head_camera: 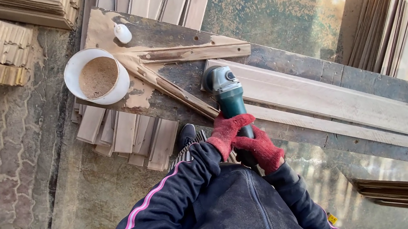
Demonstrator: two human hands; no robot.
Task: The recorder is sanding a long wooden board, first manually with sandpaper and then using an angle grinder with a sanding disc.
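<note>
Both hands, in red gloves, grip the green angle grinder point(228, 95): left hand point(227, 130) closed around its body, right hand point(261, 149) closed behind it. The grinder's head rests on the end of a long pale plank point(340, 100) lying on the bench point(166, 32), near a white bucket point(97, 76) of sawdust

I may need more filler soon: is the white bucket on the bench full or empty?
Nearly full: the white bucket stands upright, and tan sawdust-like powder reaches close to its rim.
</note>
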